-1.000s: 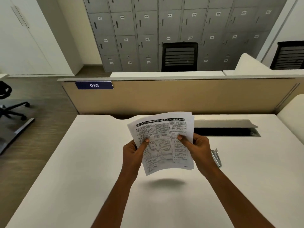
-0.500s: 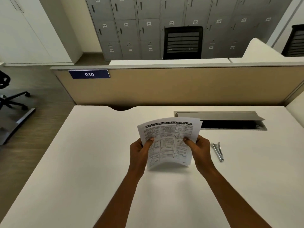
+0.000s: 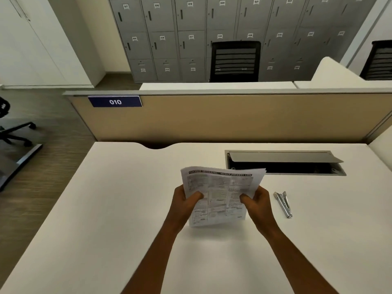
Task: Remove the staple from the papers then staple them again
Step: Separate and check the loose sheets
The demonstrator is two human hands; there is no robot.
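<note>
Two hands hold the papers up over the white tabletop. The left hand grips the left edge, with its thumb on the printed front. The right hand grips the right edge the same way — thumb on top, fingers behind. The bottom edge of the papers looks close to the tabletop. A small silver stapler lies flat on the tabletop, just right of the right hand — not touching it.
</note>
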